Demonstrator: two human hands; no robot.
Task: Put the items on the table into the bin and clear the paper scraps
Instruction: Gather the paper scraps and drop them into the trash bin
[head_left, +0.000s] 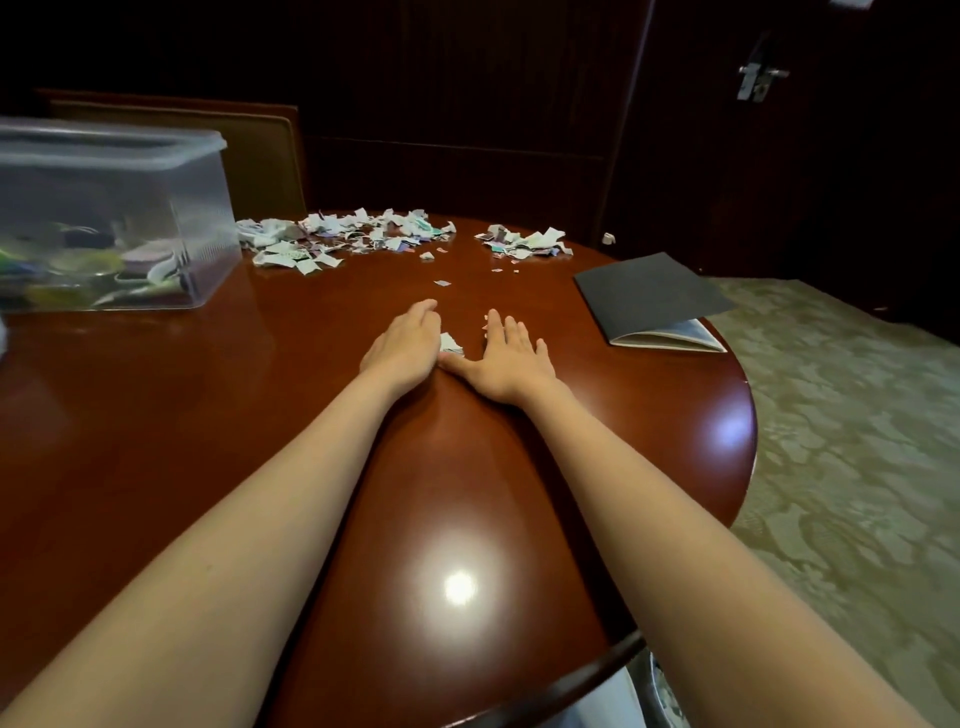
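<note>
Head: L hand (402, 343), R hand (511, 358) flank scraps (451, 344) on table (467, 467).

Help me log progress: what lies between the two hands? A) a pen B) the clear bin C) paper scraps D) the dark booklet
C: a small clump of paper scraps sits between the left hand and the right hand.

Paper scraps (343, 239) strewn — beside clear bin (156, 156).

Single head-worn wide-angle view; faces forward and down across table (156, 415); near edge close beneath lens.
</note>
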